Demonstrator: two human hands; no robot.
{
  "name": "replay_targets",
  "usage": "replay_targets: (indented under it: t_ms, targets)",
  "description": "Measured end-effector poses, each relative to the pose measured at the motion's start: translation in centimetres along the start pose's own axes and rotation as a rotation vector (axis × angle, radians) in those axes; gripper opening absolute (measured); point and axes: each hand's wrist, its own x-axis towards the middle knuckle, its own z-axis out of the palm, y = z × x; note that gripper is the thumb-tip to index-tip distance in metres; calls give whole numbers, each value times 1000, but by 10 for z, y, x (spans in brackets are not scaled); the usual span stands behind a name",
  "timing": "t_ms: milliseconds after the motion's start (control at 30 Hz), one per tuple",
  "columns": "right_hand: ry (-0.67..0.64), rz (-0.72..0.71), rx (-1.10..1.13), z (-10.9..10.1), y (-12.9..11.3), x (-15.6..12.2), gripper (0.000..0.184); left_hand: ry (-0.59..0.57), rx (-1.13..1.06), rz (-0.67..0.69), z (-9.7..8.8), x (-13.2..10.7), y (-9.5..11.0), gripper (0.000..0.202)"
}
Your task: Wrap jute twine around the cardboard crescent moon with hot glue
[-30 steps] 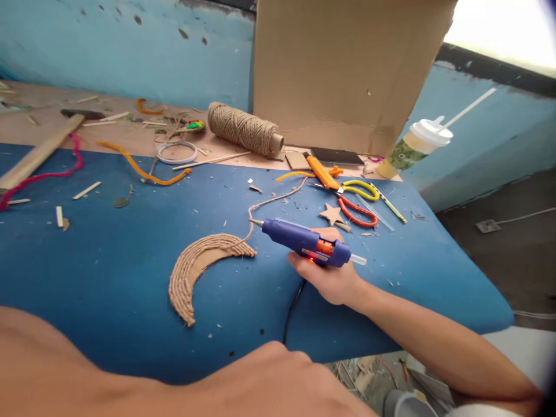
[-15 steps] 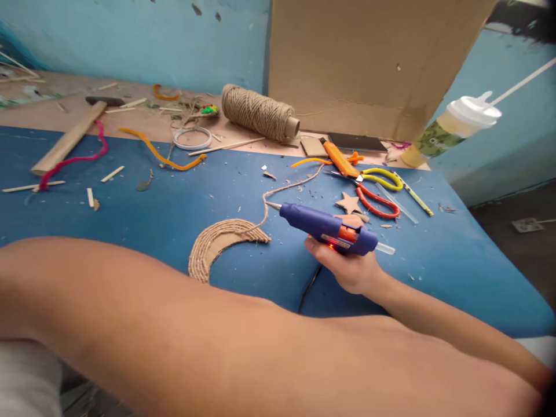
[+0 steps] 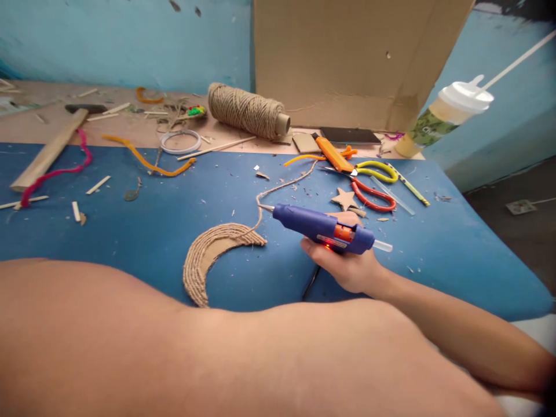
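Observation:
My right hand [image 3: 354,269] is wrapped round a blue hot glue gun [image 3: 308,223], its small red light lit and a clear glue stick [image 3: 383,246] poking from the back. The nozzle points left, by a loose strand of twine [image 3: 282,188]. That strand runs to a cardboard crescent [image 3: 215,253], whose outer band is covered with rows of twine and whose inner part is bare. Across the foreground stretches my bare left arm [image 3: 208,359], hiding the crescent's lower tip; the left hand itself is out of sight.
Behind the glue gun lie a cardboard star [image 3: 345,200], scissors [image 3: 374,197] and an orange utility knife [image 3: 332,153]. Further back are a twine spool [image 3: 245,110], a phone [image 3: 351,136] and a lidded cup [image 3: 438,124]. A hammer [image 3: 52,150] and pipe cleaners [image 3: 147,159] lie left.
The view has shifted slightly. My left arm lies differently across the foreground, showing a little more of the crescent. My right hand keeps the glue gun in nearly the same place.

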Motion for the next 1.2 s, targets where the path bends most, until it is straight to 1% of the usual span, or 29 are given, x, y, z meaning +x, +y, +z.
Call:
replay_targets:
  t_ms: [33,67,133,167,200,233,267,300,333,367,433,500,600,700,767,833,900,1000,1067,1133,1200]
  targets:
    - [6,-3,5,1,1,0,29,11,4,111,1,-1,2,31]
    - [12,-5,7,1,2,1,28,75,38,176,8,-6,3,32]
    - [36,1,-1,2,4,1,27,345,125,130,34,-25,0,36]
    - [52,12,-10,3,5,1,26,463,158,120,49,-37,-6,38]
    - [63,26,-21,3,5,2,25,553,186,99,63,-49,-14,37]
    - [69,48,-33,4,6,2,23,616,220,88,74,-61,-26,33]
    - [71,72,-46,3,6,4,20,607,282,49,83,-72,-39,29]
    - [64,97,-67,3,6,5,18,603,346,56,88,-81,-53,30]
    - [51,118,-101,2,6,7,17,666,388,50,92,-89,-66,32]
    - [36,130,-153,0,6,8,18,671,419,29,94,-95,-79,31]
    - [-10,124,-312,-7,3,12,22,716,465,-29,94,-104,-99,30]
    - [-89,86,-501,-17,-1,15,23,730,492,-88,95,-109,-113,32]
    - [-238,21,-720,-36,-12,18,23,752,459,-160,96,-110,-123,31]
    - [-439,11,-800,-51,-24,19,22,751,368,-217,98,-110,-127,29]
    - [-578,32,-825,-54,-28,17,20,724,331,-250,98,-109,-129,31]
    - [-651,28,-869,-52,-26,16,16,712,322,-287,99,-109,-131,35]
    - [-655,-8,-919,-47,-21,16,15,718,332,-324,99,-108,-134,38]
    - [-632,-53,-982,-40,-14,20,29,747,351,-375,97,-107,-136,39]
    - [-616,-81,-1009,-38,-16,22,36,770,363,-405,95,-106,-137,41]
    - [-540,-143,-1026,-35,-25,15,45,779,366,-431,94,-106,-135,40]
    - [-404,-206,-986,-30,-35,-8,50,778,356,-451,92,-106,-134,39]
